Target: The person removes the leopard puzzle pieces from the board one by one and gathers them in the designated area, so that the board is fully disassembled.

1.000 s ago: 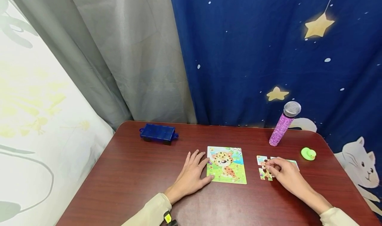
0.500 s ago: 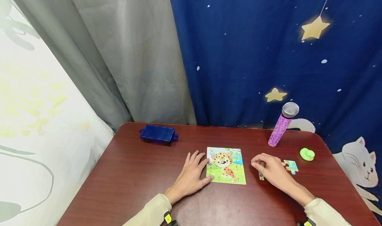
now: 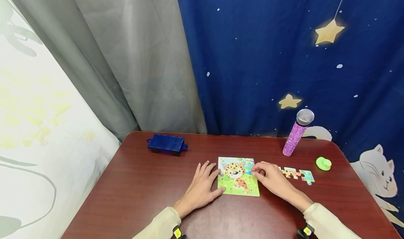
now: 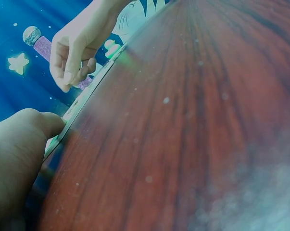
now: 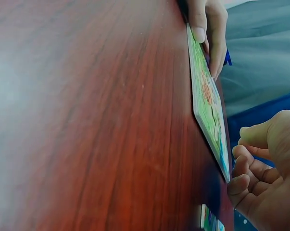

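My left hand (image 3: 203,184) lies with its fingers spread along the left side of a square puzzle board (image 3: 230,188) printed with a spotted leopard cub. Its thumb rests at the board's lower left edge. At the board's upper right edge hovers my right hand (image 3: 273,179), fingers loosely bent and the thumb near the index fingertip. Nothing shows between those fingers in the right wrist view, where the right hand (image 5: 265,168) is beside the board's end. Loose jigsaw pieces (image 3: 307,176) lie on the table right of that hand, which hides part of the group.
A purple glittery microphone (image 3: 295,135) stands at the back right, with a green toy duck (image 3: 323,164) in front of it to the right. At the back left sits a blue toy wagon (image 3: 167,143). Curtains hang right behind the table (image 3: 132,183).
My right hand has moved left from the loose pieces to the right edge of the board, uncovering pieces on its right. The left hand and the board stay in place.
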